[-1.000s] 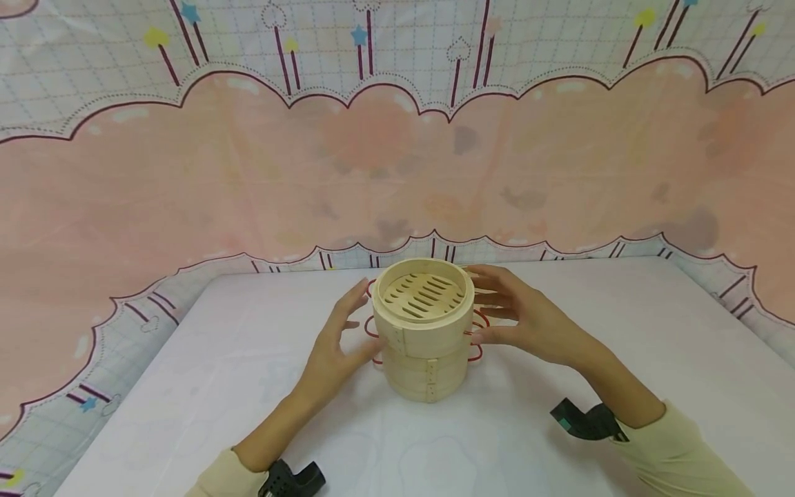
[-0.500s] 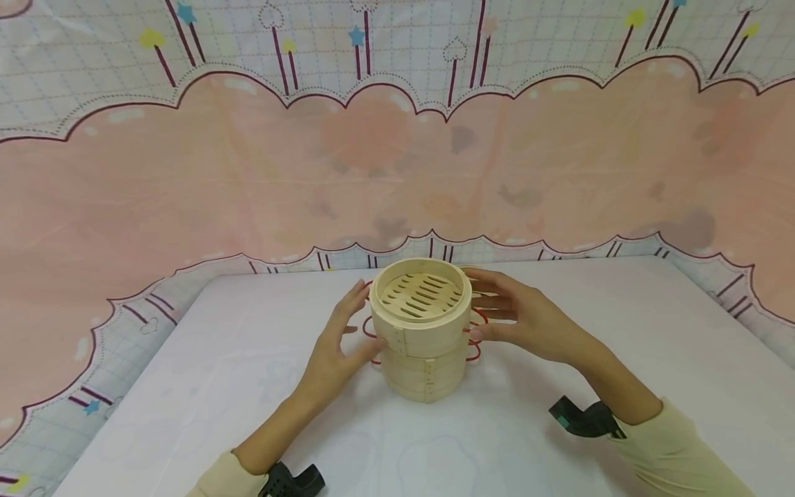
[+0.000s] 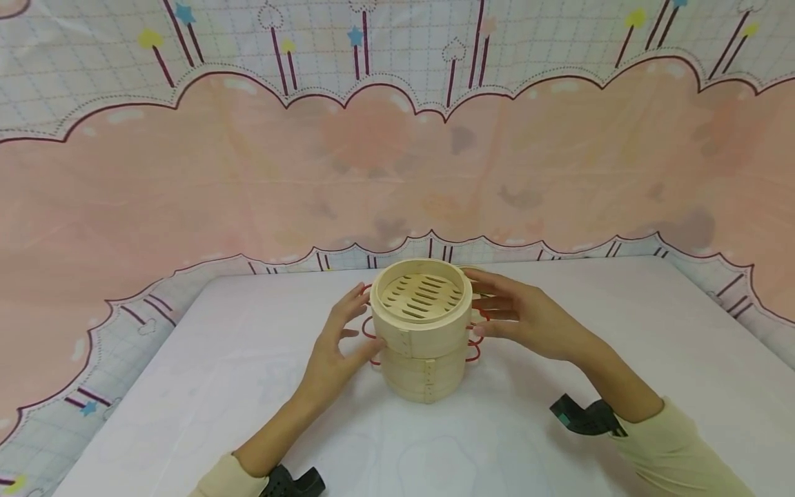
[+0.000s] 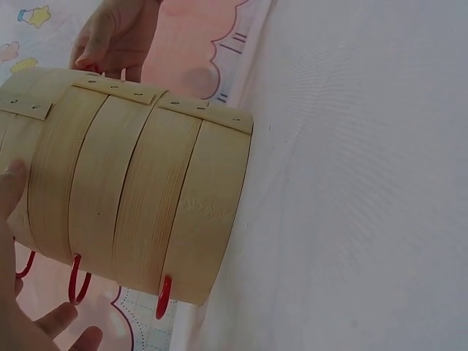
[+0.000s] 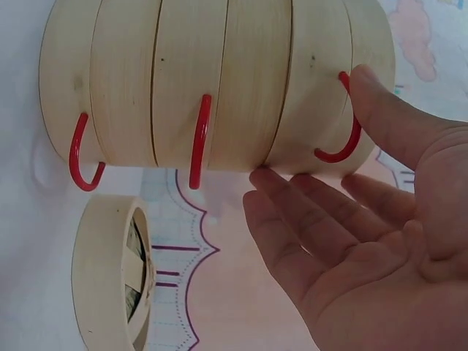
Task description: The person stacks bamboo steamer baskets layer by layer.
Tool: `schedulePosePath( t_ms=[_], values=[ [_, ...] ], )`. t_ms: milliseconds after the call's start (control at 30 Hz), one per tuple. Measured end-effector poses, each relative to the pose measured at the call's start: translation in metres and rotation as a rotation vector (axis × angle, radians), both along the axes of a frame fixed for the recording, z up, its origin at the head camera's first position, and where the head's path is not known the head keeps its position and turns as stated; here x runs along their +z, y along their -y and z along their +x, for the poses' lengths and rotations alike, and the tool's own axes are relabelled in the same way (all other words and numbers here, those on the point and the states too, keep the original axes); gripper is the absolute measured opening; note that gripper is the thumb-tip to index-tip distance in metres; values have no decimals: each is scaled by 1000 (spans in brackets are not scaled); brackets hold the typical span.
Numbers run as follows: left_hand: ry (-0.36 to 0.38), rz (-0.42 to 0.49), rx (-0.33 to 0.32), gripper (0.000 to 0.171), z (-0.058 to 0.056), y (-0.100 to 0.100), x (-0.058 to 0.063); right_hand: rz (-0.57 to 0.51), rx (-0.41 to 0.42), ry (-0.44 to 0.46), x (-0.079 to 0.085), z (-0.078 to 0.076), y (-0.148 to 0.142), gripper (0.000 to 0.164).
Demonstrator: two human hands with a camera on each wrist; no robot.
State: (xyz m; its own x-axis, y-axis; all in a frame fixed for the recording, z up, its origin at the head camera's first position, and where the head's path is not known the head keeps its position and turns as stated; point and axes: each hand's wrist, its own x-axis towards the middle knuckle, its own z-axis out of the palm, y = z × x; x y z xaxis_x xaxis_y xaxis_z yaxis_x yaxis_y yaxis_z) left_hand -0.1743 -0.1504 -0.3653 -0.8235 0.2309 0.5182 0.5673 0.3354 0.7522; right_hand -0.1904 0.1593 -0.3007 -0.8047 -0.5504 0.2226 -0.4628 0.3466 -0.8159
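A stacked bamboo steamer (image 3: 424,366) stands upright on the white table, its slotted top tier facing up. Red loop handles (image 5: 201,142) stick out from its sides. From the left, my left hand (image 3: 338,342) curves round the upper tier; its thumb rests on the wall in the left wrist view, with fingers (image 4: 55,320) behind, beside the handles. My right hand (image 3: 524,317) holds the upper tier from the other side. In the right wrist view its thumb presses the top red handle and fingertips (image 5: 263,179) touch the wall.
A smaller round bamboo piece (image 5: 102,270) with dark weave inside stands beside the steamer, mostly hidden by the right hand in the head view. The table (image 3: 217,386) is white, with a printed cloth (image 3: 273,179) behind it.
The upper tier has turned slightly, its front seam moving to the right. The upper right handle has shifted a little too. The hands keep nearly the same places.
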Motion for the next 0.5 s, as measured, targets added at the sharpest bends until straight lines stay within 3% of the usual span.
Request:
schedulePosePath(
  t_ms=[267, 500],
  values=[
    [-33, 39, 8, 60, 18, -8, 26, 7, 5, 6, 1, -1, -2, 72],
    [-61, 50, 31, 53, 20, -9, 28, -12, 13, 6, 0, -2, -4, 69]
  ],
)
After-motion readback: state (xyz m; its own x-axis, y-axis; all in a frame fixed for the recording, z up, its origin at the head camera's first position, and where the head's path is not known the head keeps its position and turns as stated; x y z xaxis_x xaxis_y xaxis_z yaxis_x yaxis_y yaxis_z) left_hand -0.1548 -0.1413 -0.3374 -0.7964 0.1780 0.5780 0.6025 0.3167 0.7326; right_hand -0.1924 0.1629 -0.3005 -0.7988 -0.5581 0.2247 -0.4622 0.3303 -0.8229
